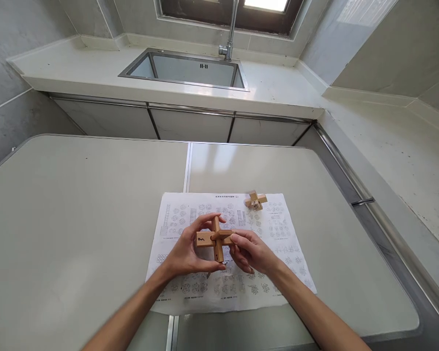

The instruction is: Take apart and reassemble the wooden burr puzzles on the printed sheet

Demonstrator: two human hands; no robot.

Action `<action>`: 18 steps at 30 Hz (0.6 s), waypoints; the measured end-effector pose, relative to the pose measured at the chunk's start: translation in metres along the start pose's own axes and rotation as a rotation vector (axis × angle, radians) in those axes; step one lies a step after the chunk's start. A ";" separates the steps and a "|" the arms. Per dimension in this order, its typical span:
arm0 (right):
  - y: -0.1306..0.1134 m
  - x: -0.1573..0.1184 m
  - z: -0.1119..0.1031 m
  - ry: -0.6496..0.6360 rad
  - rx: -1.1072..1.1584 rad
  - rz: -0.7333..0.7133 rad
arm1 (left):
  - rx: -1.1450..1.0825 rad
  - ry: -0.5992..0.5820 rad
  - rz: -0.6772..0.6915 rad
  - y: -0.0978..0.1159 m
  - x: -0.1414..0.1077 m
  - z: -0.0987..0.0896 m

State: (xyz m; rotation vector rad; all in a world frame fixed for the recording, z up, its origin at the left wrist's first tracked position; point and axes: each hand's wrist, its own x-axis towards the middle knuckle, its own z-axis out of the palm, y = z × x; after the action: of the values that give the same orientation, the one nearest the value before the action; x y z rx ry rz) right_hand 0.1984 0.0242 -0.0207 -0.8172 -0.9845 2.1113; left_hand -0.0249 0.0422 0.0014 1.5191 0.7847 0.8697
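A cross-shaped wooden interlocking puzzle [218, 246] is held just above the paper, between both hands. My left hand [190, 248] grips its upright bar, fingers at the top end and thumb at the bottom. The thumb and fingertips of my right hand [251, 248] pinch the right arm of the cross. Dark handwritten marks show on the left arm and near the lower end. Beneath the hands lies a white printed sheet [190, 306] covered with rows of small puzzle diagrams. A second, smaller wooden puzzle [256, 201] rests on the sheet's upper right part.
The sheet lies on a pale folding table [76, 234] with a metal seam [188, 168] down its middle. Behind it runs a white counter [278, 85] with a steel sink [186, 70] and a faucet [227, 48]. Another counter [406, 156] stands at the right.
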 end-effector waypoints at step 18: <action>0.001 0.003 -0.002 -0.018 0.102 0.032 | 0.054 0.007 0.136 -0.006 0.001 0.001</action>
State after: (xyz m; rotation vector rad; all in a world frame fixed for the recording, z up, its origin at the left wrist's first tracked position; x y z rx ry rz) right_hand 0.1978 0.0266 -0.0230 -0.7687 -0.8705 2.1806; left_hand -0.0237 0.0435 -0.0046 1.6326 0.7205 0.9615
